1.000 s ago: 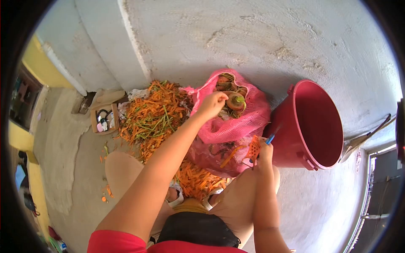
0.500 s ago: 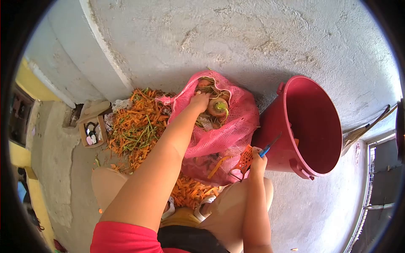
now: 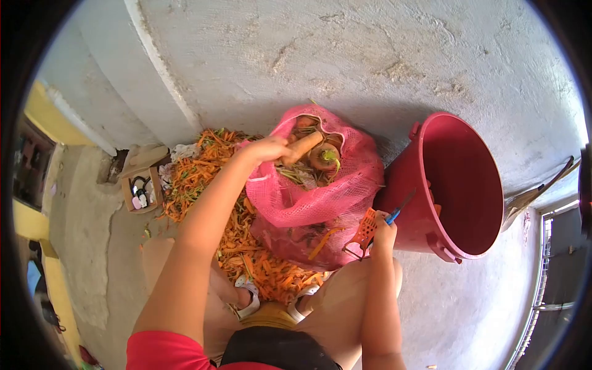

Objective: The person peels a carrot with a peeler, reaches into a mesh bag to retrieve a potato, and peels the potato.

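Note:
My left hand (image 3: pixel 270 150) is closed around one end of a carrot (image 3: pixel 304 145), over the mouth of a pink mesh sack (image 3: pixel 361 154). Inside the sack, more carrots show, among them a thick one with a green top (image 3: pixel 325 157), along with dry stems. My right hand (image 3: pixel 385 233) grips an orange peeler (image 3: pixel 364 229) together with a blue-handled knife (image 3: pixel 393 216), its blade pointing up and right. Both tools are in front of the sack's right side, near my knee.
A tall dark red bin (image 3: pixel 407 185) stands right of the sack, with some orange pieces inside. Carrot peelings (image 3: pixel 231 243) are heaped on the floor left of and below the sack. A small cardboard box (image 3: pixel 140 192) sits far left. A rough grey wall (image 3: pixel 345 55) rises behind.
My left hand has come out of the sack's mouth, moving left, and a carrot is now visible in its grip. My right hand still holds the peeler and knife in about the same place.

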Available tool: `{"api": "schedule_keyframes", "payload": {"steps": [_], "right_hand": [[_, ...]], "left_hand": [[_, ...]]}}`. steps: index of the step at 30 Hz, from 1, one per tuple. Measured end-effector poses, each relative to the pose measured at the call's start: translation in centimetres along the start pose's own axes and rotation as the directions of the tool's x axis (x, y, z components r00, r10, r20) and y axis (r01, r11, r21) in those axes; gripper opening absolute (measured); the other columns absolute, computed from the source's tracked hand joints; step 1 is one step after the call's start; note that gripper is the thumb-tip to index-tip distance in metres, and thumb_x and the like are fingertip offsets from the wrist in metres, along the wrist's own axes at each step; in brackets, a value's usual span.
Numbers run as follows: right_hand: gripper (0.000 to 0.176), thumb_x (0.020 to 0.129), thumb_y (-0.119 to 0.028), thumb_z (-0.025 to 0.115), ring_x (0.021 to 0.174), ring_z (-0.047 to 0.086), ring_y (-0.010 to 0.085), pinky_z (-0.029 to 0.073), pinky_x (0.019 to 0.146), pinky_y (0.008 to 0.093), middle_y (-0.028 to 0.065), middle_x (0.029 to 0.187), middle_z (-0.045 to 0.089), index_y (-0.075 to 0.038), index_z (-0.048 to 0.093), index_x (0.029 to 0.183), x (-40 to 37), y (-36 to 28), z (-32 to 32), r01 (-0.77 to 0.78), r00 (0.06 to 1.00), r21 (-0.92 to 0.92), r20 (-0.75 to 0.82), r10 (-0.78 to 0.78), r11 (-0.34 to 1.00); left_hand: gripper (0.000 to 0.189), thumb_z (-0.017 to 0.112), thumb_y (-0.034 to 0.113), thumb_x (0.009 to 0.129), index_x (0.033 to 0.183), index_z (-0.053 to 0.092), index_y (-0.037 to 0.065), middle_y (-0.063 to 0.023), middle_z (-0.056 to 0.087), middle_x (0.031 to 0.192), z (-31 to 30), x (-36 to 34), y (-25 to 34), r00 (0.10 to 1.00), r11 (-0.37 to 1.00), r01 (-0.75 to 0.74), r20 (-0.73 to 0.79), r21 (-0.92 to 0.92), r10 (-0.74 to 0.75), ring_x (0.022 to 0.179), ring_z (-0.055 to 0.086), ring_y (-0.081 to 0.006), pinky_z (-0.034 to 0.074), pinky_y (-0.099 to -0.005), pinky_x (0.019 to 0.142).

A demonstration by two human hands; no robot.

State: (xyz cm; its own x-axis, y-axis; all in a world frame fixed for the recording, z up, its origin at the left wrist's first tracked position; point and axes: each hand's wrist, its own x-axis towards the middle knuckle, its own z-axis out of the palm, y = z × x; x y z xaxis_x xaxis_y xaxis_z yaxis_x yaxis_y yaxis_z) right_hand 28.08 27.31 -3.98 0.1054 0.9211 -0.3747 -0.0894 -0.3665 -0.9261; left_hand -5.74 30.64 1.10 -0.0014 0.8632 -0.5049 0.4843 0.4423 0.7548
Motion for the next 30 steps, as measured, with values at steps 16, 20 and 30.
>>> {"api": "schedule_keyframes", "payload": {"steps": [16, 20, 30], "right_hand": [[0.017, 0.076, -0.015, 0.052, 0.048, 0.046, 0.0072, 0.037, 0.044, 0.0231, 0.0004, 0.054, 0.050, 0.001, 0.056, 0.073, -4.9, 0.2, 1.8, 0.256, 0.963, -0.387, 0.185, -0.198, 0.886], [0.014, 0.076, -0.014, 0.052, 0.049, 0.048, 0.0075, 0.038, 0.044, 0.0226, 0.0017, 0.059, 0.053, 0.000, 0.057, 0.074, -7.1, -0.1, 1.6, 0.222, 0.956, -0.331, 0.257, -0.139, 0.917], [0.016, 0.074, -0.014, 0.050, 0.054, 0.054, 0.0168, 0.041, 0.049, 0.0303, 0.0087, 0.061, 0.056, 0.001, 0.057, 0.076, -15.3, 7.1, 4.4, 0.334, 0.884, -0.632, 0.467, 0.000, 0.699]], "left_hand": [[0.037, 0.040, 0.037, 0.085, 0.099, 0.045, 0.004, -0.0106, 0.054, 0.081, 11.3, -22.7, -7.2, 0.995, 0.070, 0.042, 0.048, -0.997, 0.090, 0.072, 0.056, -0.0220, 0.047, -0.0369, 0.064], [0.035, 0.047, 0.033, 0.083, 0.101, 0.044, 0.004, -0.0094, 0.054, 0.085, 13.3, -24.5, -8.2, 0.994, 0.155, -0.112, -0.112, -0.982, 0.007, 0.078, 0.055, -0.0193, 0.046, -0.0345, 0.071], [0.032, 0.058, 0.005, 0.075, 0.102, 0.041, 0.002, -0.0101, 0.051, 0.103, 13.5, -26.2, -8.5, 0.812, 0.598, -0.523, -0.568, -0.608, 0.132, 0.095, 0.049, -0.0158, 0.040, -0.0286, 0.082]]}}
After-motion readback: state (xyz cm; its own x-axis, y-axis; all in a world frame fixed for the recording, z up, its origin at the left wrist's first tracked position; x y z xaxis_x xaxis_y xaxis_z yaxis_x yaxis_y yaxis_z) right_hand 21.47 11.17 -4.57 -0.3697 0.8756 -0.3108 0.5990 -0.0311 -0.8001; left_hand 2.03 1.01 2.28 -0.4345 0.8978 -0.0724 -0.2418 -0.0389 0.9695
